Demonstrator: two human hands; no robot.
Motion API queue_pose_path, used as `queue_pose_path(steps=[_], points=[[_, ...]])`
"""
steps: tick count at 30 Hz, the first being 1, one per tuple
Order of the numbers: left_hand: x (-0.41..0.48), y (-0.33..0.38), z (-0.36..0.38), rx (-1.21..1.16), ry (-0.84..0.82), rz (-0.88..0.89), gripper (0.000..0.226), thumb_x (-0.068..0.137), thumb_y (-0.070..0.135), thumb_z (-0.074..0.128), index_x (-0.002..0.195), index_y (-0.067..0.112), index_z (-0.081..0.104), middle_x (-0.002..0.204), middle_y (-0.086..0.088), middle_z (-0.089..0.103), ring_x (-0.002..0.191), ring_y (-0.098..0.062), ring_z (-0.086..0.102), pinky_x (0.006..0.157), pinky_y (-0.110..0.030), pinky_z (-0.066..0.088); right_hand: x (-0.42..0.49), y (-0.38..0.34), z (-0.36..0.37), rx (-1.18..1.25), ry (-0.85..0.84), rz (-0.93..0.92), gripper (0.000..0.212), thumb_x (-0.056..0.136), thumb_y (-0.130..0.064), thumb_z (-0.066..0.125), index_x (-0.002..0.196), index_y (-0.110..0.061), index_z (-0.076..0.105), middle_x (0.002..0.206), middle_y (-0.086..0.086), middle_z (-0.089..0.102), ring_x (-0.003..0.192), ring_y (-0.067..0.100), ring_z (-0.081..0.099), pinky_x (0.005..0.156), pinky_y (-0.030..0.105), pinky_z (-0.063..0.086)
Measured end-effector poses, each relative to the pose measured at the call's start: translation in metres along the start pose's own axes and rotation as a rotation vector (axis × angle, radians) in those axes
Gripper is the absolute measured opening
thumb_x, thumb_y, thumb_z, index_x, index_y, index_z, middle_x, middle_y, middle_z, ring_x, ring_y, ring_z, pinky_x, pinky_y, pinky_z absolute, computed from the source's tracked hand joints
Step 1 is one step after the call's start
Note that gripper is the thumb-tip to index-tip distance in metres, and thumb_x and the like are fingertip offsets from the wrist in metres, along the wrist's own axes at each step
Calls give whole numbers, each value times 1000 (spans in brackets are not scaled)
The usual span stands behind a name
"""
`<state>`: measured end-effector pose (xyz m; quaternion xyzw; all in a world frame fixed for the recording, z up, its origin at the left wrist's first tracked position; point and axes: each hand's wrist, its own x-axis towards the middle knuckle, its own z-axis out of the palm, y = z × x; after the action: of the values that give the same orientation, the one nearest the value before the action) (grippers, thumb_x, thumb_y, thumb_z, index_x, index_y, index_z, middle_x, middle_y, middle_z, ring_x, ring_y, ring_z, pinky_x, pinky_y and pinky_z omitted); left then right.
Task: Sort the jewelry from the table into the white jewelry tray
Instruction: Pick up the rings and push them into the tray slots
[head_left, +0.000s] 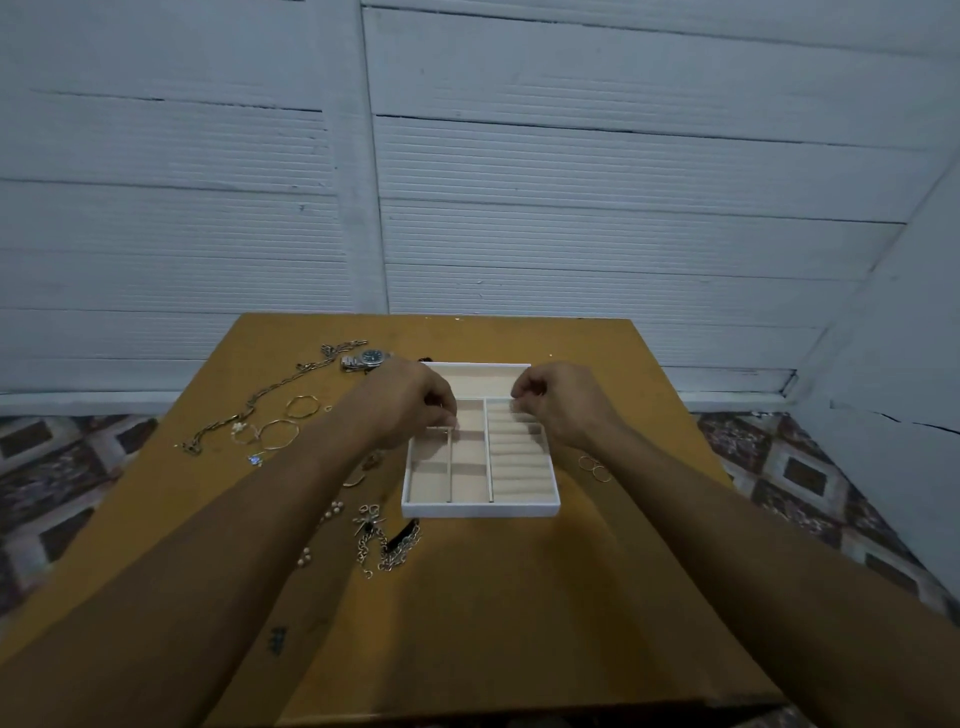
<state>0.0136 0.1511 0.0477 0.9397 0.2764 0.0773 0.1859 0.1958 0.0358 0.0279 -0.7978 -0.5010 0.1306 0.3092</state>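
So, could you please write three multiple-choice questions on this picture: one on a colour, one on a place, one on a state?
1. What colour is the lining of the white rectangular jewelry tray? A red; B black; C beige.
2. Where does the silver wristwatch with the dark dial lie? A inside the tray; B on the yellow-brown wooden table, by the tray's far left corner; C on a chair.
3. How are the left hand and the right hand? A flat on the table; B over the tray, fingers curled; C out of view.
Answers: 1 C, its compartments show beige; 2 B, it lies outside the tray; 3 B, both hang above the tray's far half.
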Motion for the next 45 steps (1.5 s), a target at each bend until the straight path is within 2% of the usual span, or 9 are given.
queue_pose_path(steps=[2,5,10,13,21,25,27,38,45], points=[[2,-4,1,14,-7,-2,16,87,24,69,101,19,76,100,2,72,86,-8,61,80,-27,52,7,-1,9,-8,5,4,12,88,-11,64,83,-20,71,71,-10,64,64,13,65,61,28,56],[4,-9,3,25,-6,-6,16,87,25,69,101,20,76,102,3,72,89,-9,62,82,-31,54,14,0,21,-54,27,-2,13,88,-14,63,82,-23,70,69,-11,65,58,11,62,60,27,53],[10,-11,7,28,2,-9,16,86,27,69,100,21,75,100,4,71,91,-9,61,82,-31,54,19,1,29,-117,59,-37,8,86,-22,63,85,-24,71,78,-5,70,73,17,64,68,31,53],[12,-12,10,36,4,-3,14,86,28,69,98,23,75,98,6,71,89,-8,61,79,-30,54,19,3,33,-68,44,-31,9,85,-20,61,82,-24,69,68,-8,63,67,21,59,65,37,54],[13,-14,14,43,-6,-11,13,85,30,69,95,24,75,94,6,72,87,-9,62,77,-35,56,18,7,38,-58,41,-88,17,86,-12,56,80,-19,69,53,-13,50,54,16,47,58,30,43],[14,-13,14,51,-4,-19,14,86,29,68,97,23,75,95,6,72,88,-10,62,79,-35,56,16,4,37,-180,88,-153,14,86,-15,60,84,-19,74,76,-3,68,70,18,62,68,32,51],[15,-13,15,51,-5,-26,14,86,29,68,97,23,74,95,6,71,89,-10,62,80,-36,56,16,4,37,-247,119,-181,15,87,-17,61,87,-19,76,86,-2,73,80,18,64,72,30,48],[18,-14,18,63,-15,-35,13,86,29,67,96,24,74,96,5,71,89,-11,63,79,-38,57,15,8,41,-369,129,-230,23,91,-18,58,103,-21,76,101,1,75,96,27,64,86,37,50],[19,-12,20,30,-15,-52,13,87,29,69,98,24,74,96,5,72,89,-11,62,81,-37,56,15,15,43,-409,94,-237,28,87,-10,58,101,-26,77,104,-2,73,97,26,61,84,40,50]])
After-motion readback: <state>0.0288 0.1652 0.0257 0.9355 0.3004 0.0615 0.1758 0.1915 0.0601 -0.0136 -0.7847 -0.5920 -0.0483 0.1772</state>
